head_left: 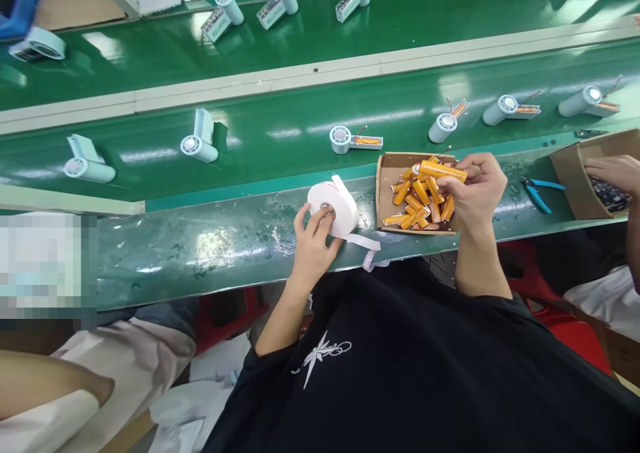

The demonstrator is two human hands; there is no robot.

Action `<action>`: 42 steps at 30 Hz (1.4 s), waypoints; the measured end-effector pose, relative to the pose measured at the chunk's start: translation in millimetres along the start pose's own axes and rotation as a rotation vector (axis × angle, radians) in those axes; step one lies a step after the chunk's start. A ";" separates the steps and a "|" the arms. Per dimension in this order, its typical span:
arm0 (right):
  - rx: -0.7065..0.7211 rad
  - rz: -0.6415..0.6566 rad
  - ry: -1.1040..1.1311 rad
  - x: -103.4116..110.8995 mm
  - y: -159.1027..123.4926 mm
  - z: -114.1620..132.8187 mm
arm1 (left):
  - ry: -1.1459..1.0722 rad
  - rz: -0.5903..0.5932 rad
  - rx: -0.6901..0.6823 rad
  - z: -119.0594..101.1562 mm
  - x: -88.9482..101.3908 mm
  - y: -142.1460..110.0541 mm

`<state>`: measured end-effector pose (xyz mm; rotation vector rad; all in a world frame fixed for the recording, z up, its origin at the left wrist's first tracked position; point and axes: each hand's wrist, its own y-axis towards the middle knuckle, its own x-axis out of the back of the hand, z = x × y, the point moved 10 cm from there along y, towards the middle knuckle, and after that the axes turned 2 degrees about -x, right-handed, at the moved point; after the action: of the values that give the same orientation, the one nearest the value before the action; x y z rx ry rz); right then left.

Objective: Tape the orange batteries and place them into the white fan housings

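Observation:
My right hand (pixel 479 185) pinches an orange-wrapped cylindrical battery (pixel 440 171) between thumb and fingers. It holds the battery above a cardboard box (pixel 381 193) filled with several similar orange batteries (pixel 421 193) with thin wires. On the bench edge, my left hand (pixel 316 239) grips a roll of white tape (pixel 345 207), its fingertips near the roll's core. A loose strip of the tape (pixel 364 241) trails from the roll to the front edge of the bench and hangs over it.
On the green conveyor (pixel 280 149) lie several pale-blue fan-like housings (pixel 341 141), some with orange batteries in their handles. Blue-handled pliers (pixel 543 189) lie right of the box. Farther right, a co-worker's hand (pixel 617 173) reaches into another cardboard box (pixel 570 179). A co-worker's arm (pixel 50 383) shows at lower left.

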<state>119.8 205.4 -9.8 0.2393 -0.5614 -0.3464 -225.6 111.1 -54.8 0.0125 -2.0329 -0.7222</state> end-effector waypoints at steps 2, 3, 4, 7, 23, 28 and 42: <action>-0.029 0.138 -0.078 -10.7 -1.9 -0.2 | -0.010 0.018 -0.012 -2.0 -2.6 1.2; -0.039 0.206 -0.128 -15.8 -2.9 -0.5 | -0.014 0.029 -0.016 -3.2 -4.0 2.1; -0.046 0.248 -0.161 -18.2 -3.6 -0.6 | -0.018 0.036 -0.018 -4.4 -5.1 3.0; -0.031 0.237 -0.209 -11.8 -3.8 1.0 | -0.021 0.045 -0.014 -6.5 -6.4 5.3; -0.142 0.278 0.380 -30.6 -30.7 -0.1 | 0.055 0.028 -0.065 -16.3 -0.4 5.8; -0.125 0.487 0.182 -61.6 -50.9 26.6 | 0.091 0.060 -0.040 -23.7 -9.3 4.1; -0.342 0.572 0.619 -104.8 -47.4 22.0 | 0.096 0.069 -0.122 -23.5 -1.8 17.6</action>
<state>12.6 199.4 -56.5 -0.1510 0.0585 0.1935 -201.4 114.7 -38.6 -0.0916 -1.8865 -0.7862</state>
